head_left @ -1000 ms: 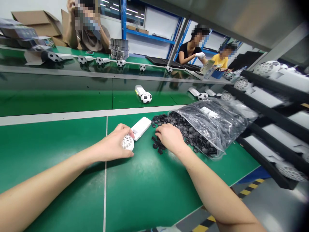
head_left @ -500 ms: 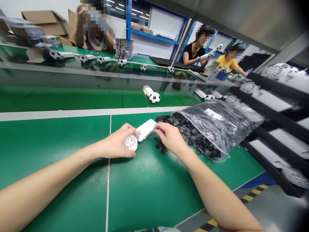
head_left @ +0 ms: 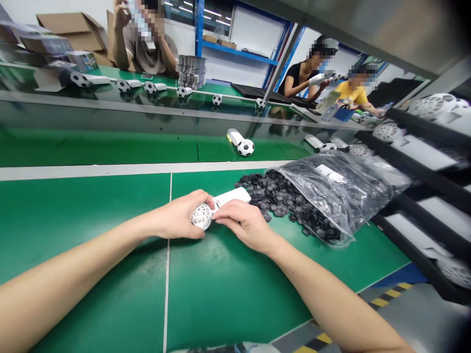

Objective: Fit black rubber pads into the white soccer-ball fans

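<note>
A white plastic device with a round lattice head (head_left: 201,216) and a flat white handle (head_left: 235,195) lies low over the green table (head_left: 221,294). My left hand (head_left: 180,214) curls around the lattice head, thumb on the near side and fingers at the far side. Pinched fingers of my right hand (head_left: 243,220) meet the head's right side near the handle joint. Whatever sits between those fingertips is too small or hidden to make out. Behind my right hand lies a pile of small black plastic pieces (head_left: 279,196), spilling from a clear plastic bag (head_left: 342,186).
Beyond the table edge, a conveyor belt (head_left: 147,147) carries a finished-looking soccer-ball device (head_left: 245,147). Black racks (head_left: 415,220) with more white devices stand at the right. Several co-workers sit across the line, near a stack of grey trays (head_left: 191,72).
My right hand has moved left and nearer, from the handle's far end by the black pieces to the lattice head. My left hand keeps its hold. The view has shifted slightly.
</note>
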Available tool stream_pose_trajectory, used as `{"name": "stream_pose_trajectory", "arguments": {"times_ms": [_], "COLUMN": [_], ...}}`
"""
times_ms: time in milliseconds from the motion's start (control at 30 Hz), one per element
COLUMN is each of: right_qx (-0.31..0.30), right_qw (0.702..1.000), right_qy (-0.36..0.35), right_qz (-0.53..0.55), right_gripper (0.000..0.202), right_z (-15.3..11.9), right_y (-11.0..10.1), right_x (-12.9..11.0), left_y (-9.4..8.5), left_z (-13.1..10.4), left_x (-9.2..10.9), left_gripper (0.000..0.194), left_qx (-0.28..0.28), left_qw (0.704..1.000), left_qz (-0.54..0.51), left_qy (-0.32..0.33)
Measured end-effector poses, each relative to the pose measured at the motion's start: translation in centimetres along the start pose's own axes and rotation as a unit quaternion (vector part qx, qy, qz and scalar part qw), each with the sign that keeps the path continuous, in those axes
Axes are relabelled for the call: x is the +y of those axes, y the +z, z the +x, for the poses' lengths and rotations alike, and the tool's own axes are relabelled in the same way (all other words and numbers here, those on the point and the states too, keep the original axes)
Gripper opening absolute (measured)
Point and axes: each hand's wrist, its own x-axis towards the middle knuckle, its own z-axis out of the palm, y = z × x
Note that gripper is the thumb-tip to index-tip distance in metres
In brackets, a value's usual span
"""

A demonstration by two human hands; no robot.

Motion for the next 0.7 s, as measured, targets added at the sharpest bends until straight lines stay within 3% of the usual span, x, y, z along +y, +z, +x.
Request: {"name": "stream_pose_trajectory", "arguments": {"times_ms": [300,400,600,700], "right_qx": [-0.022,-0.006,0.020,0.015], "right_qw": [0.982,0.982,0.999,0.997], "right_qy": [-0.125,-0.138,0.026,0.068], "right_qz": [-0.137,-0.125,0.013,0.034], "right_gripper": [0.022,0.022,0.002,0.003], "right_z": [0.1,0.2,0.0,0.1], "right_y": [0.8,1.3,1.8,1.6], "right_x": [-0.3,-0.3,-0.2,-0.1], "left_y": [0.1,0.3,0.5,0.6], "left_z": [-0.1,0.1,0.1,0.1], "left_x": [0.2,0.3,0.2,0.3], "left_gripper": [0.047,0.050,0.043,0.040], "left_qx": [0.009,0.022,0.031,0.035], "left_qw": [1.000,1.000,0.999,0.999], "left_qz": [0.010,0.010,0.007,0.017], "left_qy": [-0.004,-0.014,-0.018,-0.019]}}
